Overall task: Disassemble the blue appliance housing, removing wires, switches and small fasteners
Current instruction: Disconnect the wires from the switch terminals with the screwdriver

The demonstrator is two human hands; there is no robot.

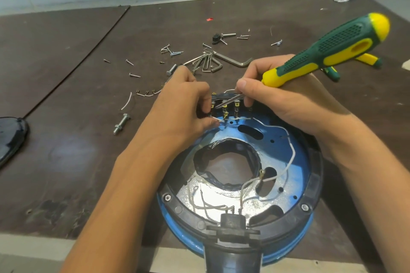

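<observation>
Blue housing (275,153) sat open side up at the near edge of the tabletop (66,117), between both forearms. I logged the left hand (186,104) pinching a white wire (216,120) at the switch block (230,104) on the housing's far rim. Right hand (288,99) gripped a green-and-yellow screwdriver (328,53), its tip down among the switch terminals. Loose screws (133,75) and hex keys (213,62) lay scattered beyond the hands.
</observation>
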